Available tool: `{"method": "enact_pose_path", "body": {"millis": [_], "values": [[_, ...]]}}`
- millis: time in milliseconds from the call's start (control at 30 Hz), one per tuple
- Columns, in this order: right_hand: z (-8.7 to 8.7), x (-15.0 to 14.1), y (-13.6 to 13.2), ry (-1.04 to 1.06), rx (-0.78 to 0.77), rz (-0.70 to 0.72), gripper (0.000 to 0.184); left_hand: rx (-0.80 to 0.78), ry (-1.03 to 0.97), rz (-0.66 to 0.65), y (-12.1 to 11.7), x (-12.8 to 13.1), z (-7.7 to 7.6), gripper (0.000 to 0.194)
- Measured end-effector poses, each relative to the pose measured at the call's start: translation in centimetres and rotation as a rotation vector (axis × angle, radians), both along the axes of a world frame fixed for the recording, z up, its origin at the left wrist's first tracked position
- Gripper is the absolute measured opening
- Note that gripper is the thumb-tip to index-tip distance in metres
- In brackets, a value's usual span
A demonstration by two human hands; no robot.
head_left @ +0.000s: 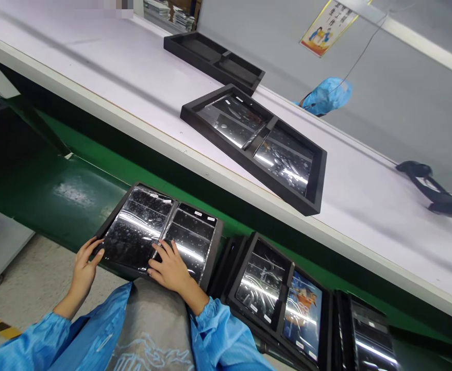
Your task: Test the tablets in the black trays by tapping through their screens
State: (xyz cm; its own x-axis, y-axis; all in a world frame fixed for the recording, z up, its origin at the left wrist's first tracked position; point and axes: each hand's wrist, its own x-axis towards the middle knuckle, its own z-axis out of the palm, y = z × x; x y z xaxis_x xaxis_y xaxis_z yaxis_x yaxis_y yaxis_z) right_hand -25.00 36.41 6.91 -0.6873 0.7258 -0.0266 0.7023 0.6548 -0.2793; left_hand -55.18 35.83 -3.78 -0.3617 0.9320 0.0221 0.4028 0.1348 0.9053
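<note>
A black tray is tilted in front of my lap. Two glossy dark screen panels lie in it side by side, a left panel and a right panel, both with small white labels and bubbly clear film. My left hand is closed on the tray's lower-left corner, thumb towards the panel. Fingers apart, my right hand rests over the inner edges of both panels near the divider. Whether its fingertips grip an edge cannot be made out.
On the white bench stand another loaded tray and a tray without panels. Stacked trays with screens stand below at right. A dark strap-like item lies on the bench. Beyond it shows a person's blue cap.
</note>
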Motion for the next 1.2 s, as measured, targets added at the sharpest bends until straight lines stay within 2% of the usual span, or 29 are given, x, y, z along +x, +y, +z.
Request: {"method": "enact_pose_path", "body": {"millis": [533,1200], "values": [[-0.03,-0.09,0.01,0.019,-0.001,-0.003,0.028,-0.006,0.011,-0.013,0.02,-0.18,-0.04,0.044],[-0.56,-0.07,0.07,0.033,0.008,0.001,0.032,0.009,-0.002,0.01,0.07,0.21,0.69,0.044]]}}
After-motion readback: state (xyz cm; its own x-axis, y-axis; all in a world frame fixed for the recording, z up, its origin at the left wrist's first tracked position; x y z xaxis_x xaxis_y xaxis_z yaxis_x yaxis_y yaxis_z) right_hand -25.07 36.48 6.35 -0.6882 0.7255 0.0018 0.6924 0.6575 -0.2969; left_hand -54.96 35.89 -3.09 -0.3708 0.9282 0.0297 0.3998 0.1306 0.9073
